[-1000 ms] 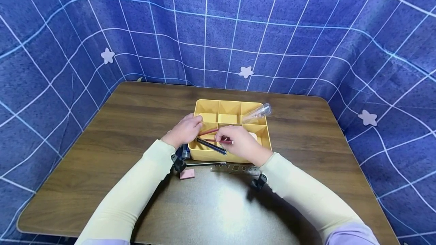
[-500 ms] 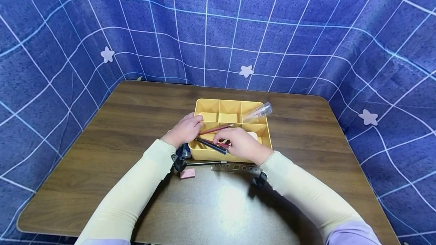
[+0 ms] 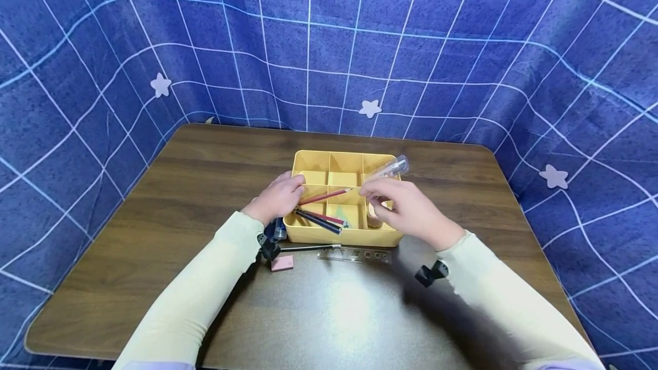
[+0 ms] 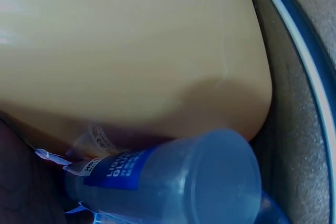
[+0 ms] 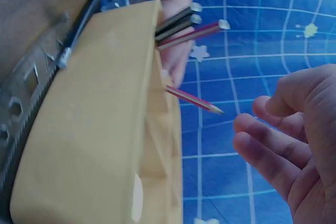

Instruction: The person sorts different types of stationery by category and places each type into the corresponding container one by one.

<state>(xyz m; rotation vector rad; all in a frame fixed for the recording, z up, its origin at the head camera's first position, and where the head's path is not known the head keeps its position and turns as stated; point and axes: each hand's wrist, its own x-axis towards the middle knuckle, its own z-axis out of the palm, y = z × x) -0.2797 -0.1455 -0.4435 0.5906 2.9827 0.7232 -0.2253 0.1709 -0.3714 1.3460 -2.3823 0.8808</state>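
My left hand (image 3: 279, 196) grips the left rim of a yellow divided storage box (image 3: 360, 237). In the box's front left compartment lean two black pencils (image 3: 319, 221), beside a red pencil (image 3: 333, 219). Another red pencil (image 3: 326, 195) slants up with its tip to the right. My right hand (image 3: 403, 207) hovers over the box's right side, fingers loosely bent and nothing between them. In the right wrist view its fingertips (image 5: 242, 142) are apart from the nearest red pencil (image 5: 194, 99). A liquid glue bottle (image 4: 168, 182) lies against the box's left wall, near my left wrist.
Before the box lie a black pencil (image 3: 308, 248), a clear stencil ruler (image 3: 354, 254) and a pink eraser (image 3: 282, 262). A clear plastic tube (image 3: 393, 167) sticks out over the back right corner. A blue gridded curtain (image 3: 329, 44) surrounds the table (image 3: 221, 159).
My right hand has let go of a red pencil, which now lies beside the black pencils. That hand has moved right. The left hand keeps its place on the rim.
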